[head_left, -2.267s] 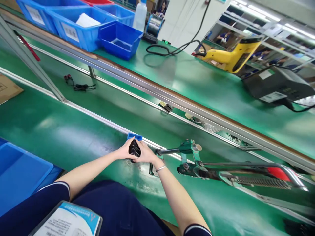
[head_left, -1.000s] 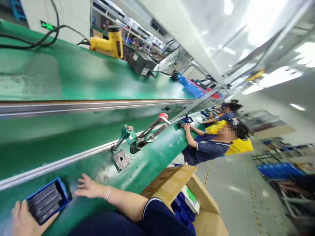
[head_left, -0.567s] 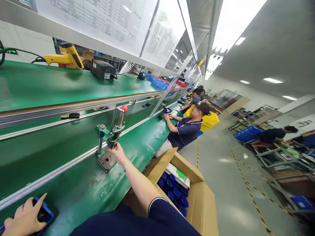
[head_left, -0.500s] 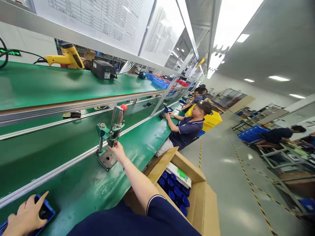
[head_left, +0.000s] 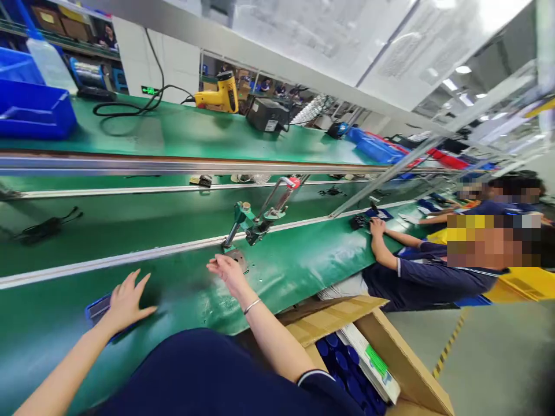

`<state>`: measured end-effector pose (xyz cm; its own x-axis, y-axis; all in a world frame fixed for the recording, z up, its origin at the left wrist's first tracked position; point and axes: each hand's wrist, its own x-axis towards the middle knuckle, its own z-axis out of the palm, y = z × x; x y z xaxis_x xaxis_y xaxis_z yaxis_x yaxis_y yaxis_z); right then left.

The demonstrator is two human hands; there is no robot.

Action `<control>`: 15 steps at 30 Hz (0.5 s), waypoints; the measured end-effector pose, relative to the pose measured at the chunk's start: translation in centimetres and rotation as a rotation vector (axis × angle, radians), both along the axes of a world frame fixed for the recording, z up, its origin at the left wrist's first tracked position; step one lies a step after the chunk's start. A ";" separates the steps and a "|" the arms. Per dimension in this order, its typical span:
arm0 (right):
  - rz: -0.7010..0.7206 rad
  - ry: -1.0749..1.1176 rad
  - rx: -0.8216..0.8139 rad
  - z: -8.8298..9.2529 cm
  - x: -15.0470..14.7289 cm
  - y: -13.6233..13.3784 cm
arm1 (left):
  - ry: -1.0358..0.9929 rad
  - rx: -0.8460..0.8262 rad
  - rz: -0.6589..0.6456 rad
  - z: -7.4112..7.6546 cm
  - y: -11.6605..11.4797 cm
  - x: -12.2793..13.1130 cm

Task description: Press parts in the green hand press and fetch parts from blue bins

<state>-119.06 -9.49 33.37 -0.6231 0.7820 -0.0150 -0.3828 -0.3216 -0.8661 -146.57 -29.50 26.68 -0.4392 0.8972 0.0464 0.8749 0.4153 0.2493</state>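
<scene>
My left hand (head_left: 125,297) lies flat with fingers spread over a small blue tray (head_left: 97,306) on the green bench top (head_left: 303,266). The tray's contents are hidden under the hand. My right hand (head_left: 228,271) hovers open just in front of the base plate (head_left: 237,258) of a green hand press (head_left: 251,222) with a red-knobbed lever (head_left: 292,182). Nothing is in either hand.
A cardboard box (head_left: 385,358) of dark blue round parts stands at my right. A co-worker (head_left: 425,271) sits further along the bench with a hand on black parts (head_left: 359,221). A yellow heat gun (head_left: 219,95), black power unit (head_left: 266,114) and blue bin (head_left: 34,110) sit on the far shelf.
My right hand has come down from the press head to just before its base plate. My left hand has flattened over the blue tray. The view swung left and down.
</scene>
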 end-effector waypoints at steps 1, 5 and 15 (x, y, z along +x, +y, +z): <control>0.047 0.059 -0.015 1.3 -0.6 -0.5 | -0.079 0.075 -0.036 2.0 0.4 1.8; 0.213 0.139 -0.178 6.2 -2.6 -2.2 | -0.343 0.483 -0.082 9.2 2.8 7.7; 0.143 0.186 -0.481 7.1 -3.2 -6.5 | -0.232 0.396 -0.345 13.0 7.4 12.9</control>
<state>-122.23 -15.99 40.50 -0.7492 0.6210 -0.2304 -0.4388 -0.7259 -0.5296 -133.67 -22.06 39.65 -0.1628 0.9244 0.3450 0.8469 -0.0486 0.5296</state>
